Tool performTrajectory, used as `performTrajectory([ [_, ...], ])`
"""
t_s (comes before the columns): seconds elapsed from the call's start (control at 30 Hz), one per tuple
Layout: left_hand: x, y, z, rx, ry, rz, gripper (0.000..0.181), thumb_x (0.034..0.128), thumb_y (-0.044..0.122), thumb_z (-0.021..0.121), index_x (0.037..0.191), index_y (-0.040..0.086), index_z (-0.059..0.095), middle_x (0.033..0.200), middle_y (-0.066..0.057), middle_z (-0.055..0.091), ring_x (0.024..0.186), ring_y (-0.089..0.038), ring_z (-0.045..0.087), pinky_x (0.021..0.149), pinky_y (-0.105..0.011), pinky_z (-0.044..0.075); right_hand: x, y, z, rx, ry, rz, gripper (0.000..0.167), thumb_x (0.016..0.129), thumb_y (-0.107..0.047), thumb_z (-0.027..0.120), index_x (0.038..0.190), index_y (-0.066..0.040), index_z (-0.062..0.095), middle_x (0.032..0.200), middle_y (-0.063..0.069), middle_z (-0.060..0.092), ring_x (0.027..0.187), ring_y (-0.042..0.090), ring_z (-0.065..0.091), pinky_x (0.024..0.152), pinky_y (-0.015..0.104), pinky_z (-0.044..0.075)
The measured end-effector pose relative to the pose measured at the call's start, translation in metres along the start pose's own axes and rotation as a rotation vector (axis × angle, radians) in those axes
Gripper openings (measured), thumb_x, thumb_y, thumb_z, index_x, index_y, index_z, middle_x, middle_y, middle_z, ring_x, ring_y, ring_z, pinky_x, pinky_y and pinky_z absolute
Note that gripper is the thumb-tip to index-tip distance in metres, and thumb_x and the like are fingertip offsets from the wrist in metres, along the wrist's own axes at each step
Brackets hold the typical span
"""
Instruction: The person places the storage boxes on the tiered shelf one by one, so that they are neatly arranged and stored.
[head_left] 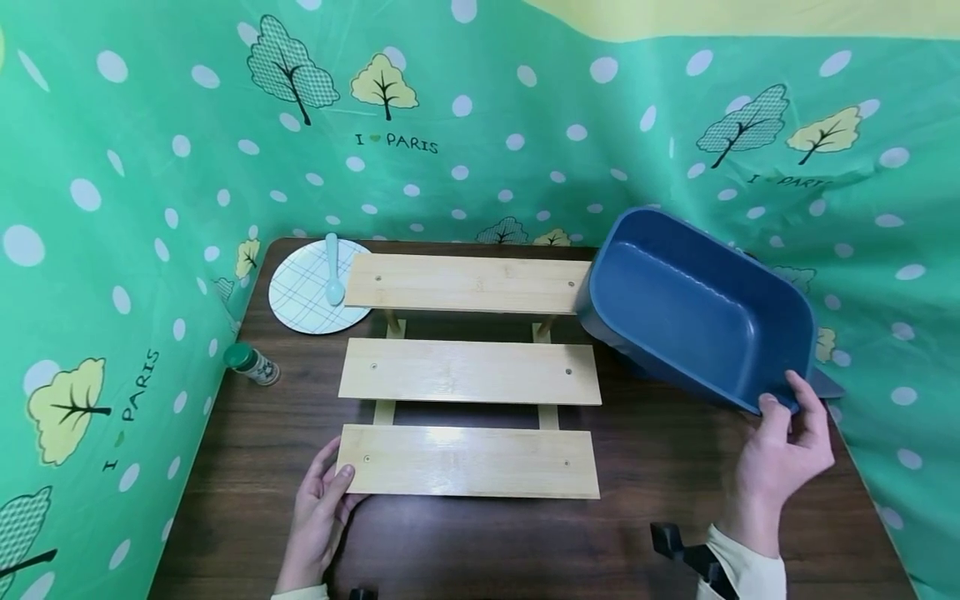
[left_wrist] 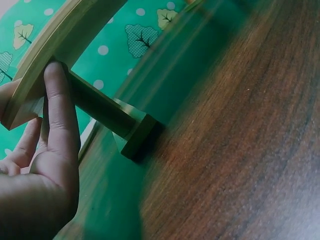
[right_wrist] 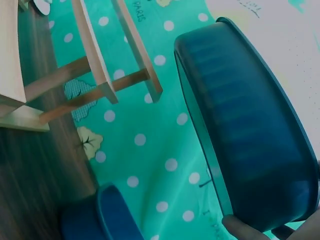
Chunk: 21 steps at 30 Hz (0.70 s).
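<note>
A three-tier wooden step rack [head_left: 468, 371] stands mid-table. My left hand [head_left: 318, 508] grips the left end of its lowest, nearest board. In the left wrist view, fingers [left_wrist: 62, 115] reach under that board [left_wrist: 75, 37] beside a round support post. On the right, a blue plastic tub [head_left: 675, 292] is raised and tilted, nothing visible inside. My right hand [head_left: 787, 458] pinches its near right corner by the rim. A second blue tub [right_wrist: 82, 220] shows lower down in the right wrist view, apart from the raised one and mostly cut off.
On the back left of the dark wooden table [head_left: 480, 546] lies a white grid-patterned plate [head_left: 300, 292] with a pale blue spoon [head_left: 333, 279] on it. A green-capped shaker jar [head_left: 252, 364] lies near the left edge. Green printed cloth [head_left: 480, 192] hangs around the table.
</note>
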<state>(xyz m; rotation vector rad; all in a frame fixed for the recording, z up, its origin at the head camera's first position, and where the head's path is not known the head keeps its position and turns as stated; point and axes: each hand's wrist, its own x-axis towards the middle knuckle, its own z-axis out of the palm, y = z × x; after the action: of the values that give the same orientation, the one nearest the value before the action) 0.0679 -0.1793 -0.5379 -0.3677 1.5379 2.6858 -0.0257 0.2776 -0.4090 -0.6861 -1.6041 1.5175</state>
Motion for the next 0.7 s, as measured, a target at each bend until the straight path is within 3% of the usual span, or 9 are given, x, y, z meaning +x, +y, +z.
performTrajectory([
  [0.3,0.000,-0.003,-0.002,-0.039,-0.035,0.021,0.043,0.1070,-0.005,0.045,0.138,0.024,0.051,0.116,-0.001,0.073,0.100,-0.012,0.073,0.084,-0.024,0.062,-0.002,-0.003,0.019,0.035,-0.082,0.006,0.033,0.097,0.000,0.057,0.124,-0.006,0.074,0.141,0.010,0.060,0.104,0.023,0.060,0.062,0.007,0.048],
  [0.4,0.001,-0.004,-0.002,-0.028,-0.031,0.020,0.043,0.1070,-0.005,0.045,0.138,0.024,0.051,0.115,-0.001,0.073,0.099,-0.012,0.073,0.083,-0.024,0.062,-0.002,-0.004,0.024,0.048,-0.108,0.024,0.033,0.098,-0.001,0.057,0.126,-0.007,0.073,0.145,0.010,0.057,0.113,0.026,0.061,0.079,0.012,0.057],
  [0.5,0.001,-0.004,-0.002,-0.011,-0.024,0.022,0.043,0.1070,-0.004,0.045,0.138,0.025,0.051,0.114,-0.001,0.073,0.098,-0.011,0.073,0.082,-0.024,0.062,-0.002,-0.005,0.029,0.075,-0.129,0.046,0.033,0.098,-0.002,0.057,0.128,-0.007,0.072,0.149,0.010,0.054,0.126,0.032,0.055,0.101,0.033,0.054],
  [0.57,0.001,-0.004,-0.001,-0.007,-0.022,0.022,0.043,0.1070,-0.004,0.045,0.138,0.025,0.052,0.113,-0.001,0.073,0.097,-0.012,0.073,0.082,-0.024,0.062,-0.002,-0.005,0.031,0.080,-0.137,0.047,0.033,0.098,-0.002,0.057,0.128,-0.007,0.072,0.149,0.010,0.053,0.129,0.035,0.054,0.099,0.039,0.052],
  [0.7,0.001,-0.003,-0.001,-0.003,-0.014,0.017,0.042,0.1070,-0.004,0.046,0.138,0.025,0.052,0.113,-0.001,0.074,0.098,-0.011,0.073,0.081,-0.024,0.062,-0.002,-0.005,0.037,0.105,-0.154,0.054,0.034,0.098,-0.002,0.058,0.128,-0.007,0.071,0.149,0.010,0.052,0.129,0.037,0.052,0.088,0.034,0.054],
])
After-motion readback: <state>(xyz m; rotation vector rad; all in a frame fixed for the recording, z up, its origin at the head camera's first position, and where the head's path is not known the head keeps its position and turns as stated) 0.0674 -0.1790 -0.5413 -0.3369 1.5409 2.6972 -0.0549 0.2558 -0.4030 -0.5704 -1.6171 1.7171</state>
